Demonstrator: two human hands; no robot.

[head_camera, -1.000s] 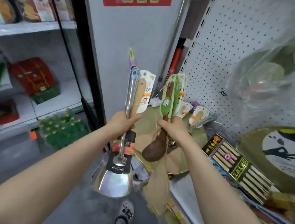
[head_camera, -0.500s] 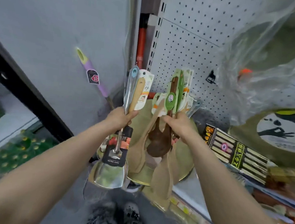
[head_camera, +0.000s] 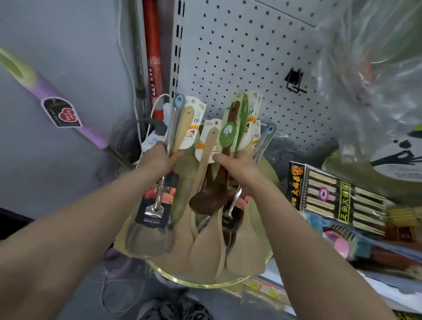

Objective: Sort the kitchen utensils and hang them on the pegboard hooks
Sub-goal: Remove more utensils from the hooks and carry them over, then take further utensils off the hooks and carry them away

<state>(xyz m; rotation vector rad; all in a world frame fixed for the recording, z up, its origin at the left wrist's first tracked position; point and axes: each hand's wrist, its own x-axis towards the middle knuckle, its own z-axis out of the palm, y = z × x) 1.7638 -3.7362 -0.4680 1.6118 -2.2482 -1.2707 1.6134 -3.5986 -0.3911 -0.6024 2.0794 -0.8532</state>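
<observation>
STEP: sorting, both bundles held low before the pegboard (head_camera: 240,47) | GRIP: left hand (head_camera: 157,159) curled round steel turner (head_camera: 149,236) plus one wooden spatula (head_camera: 183,126); right hand (head_camera: 240,166) clutching brown ladle (head_camera: 210,200) and others | NEXT: I'd single one out, then thread its hang-hole onto the black hook (head_camera: 294,81) | UNCLEAR: right bundle's count, since the pieces overlap; shelf goods at right are blurred

The shelf (head_camera: 279,274) on my right holds a black-and-yellow chopstick pack (head_camera: 337,196), blurred packets (head_camera: 388,252) beyond it, and a round gold-rimmed board (head_camera: 194,282) at its near end (flat or propped, I cannot tell). Behind, the pegboard (head_camera: 240,47) bears a black hook (head_camera: 294,81).
</observation>
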